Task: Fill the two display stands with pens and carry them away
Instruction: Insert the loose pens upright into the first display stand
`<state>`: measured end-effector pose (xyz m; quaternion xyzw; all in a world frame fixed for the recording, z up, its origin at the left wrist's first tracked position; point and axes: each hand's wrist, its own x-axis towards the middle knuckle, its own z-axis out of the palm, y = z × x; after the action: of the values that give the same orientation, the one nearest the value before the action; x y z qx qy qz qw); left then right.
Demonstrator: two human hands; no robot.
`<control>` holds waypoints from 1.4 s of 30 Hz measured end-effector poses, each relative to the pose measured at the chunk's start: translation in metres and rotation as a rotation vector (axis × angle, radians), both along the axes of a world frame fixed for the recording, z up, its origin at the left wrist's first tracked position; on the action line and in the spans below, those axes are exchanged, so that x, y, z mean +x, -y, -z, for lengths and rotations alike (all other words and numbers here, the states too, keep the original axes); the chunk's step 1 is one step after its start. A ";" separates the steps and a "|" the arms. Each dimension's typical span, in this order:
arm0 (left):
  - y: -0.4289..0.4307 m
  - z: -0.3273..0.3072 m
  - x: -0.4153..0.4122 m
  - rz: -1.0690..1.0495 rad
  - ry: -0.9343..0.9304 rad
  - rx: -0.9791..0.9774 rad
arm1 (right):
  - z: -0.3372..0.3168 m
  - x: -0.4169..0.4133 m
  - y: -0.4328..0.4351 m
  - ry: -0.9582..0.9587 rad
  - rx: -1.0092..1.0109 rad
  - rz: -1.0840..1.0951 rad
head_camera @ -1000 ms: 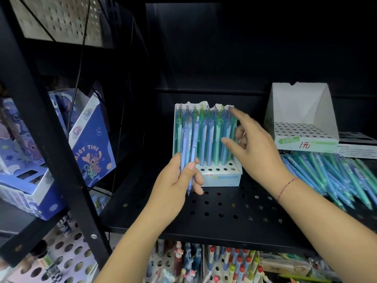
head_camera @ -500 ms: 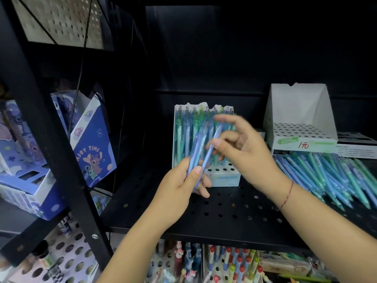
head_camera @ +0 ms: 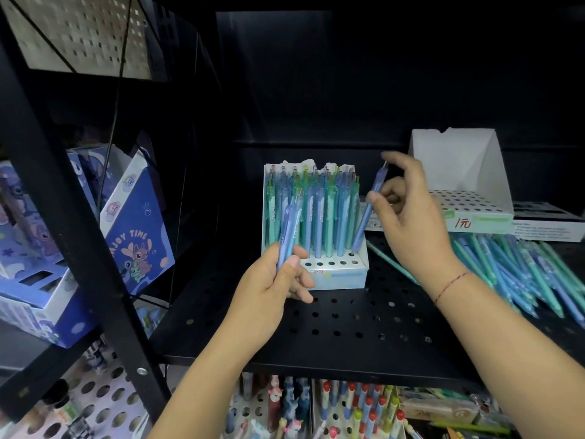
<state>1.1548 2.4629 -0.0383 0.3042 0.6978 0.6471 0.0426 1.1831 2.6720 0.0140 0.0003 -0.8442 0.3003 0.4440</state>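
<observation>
While the left hand (head_camera: 272, 282) grips spare pens (head_camera: 289, 228) before the nearly full stand (head_camera: 335, 275), the right hand (head_camera: 410, 220) pinches one pen (head_camera: 368, 213) at its right edge. The second stand (head_camera: 474, 172) sits behind that hand, loose pile (head_camera: 519, 267) on the shelf (head_camera: 348, 324) right.

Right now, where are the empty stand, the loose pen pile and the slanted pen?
empty stand (head_camera: 468, 202), head view, perforated top
loose pen pile (head_camera: 519, 264), head view, pile's middle
slanted pen (head_camera: 362, 226), head view, lower barrel
</observation>
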 end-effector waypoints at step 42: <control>0.000 0.003 -0.002 -0.040 -0.010 0.022 | 0.004 0.003 0.012 -0.108 -0.029 -0.022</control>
<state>1.1529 2.4632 -0.0414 0.2940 0.6966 0.6540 0.0226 1.1863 2.6604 0.0101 0.0192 -0.8146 0.3169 0.4855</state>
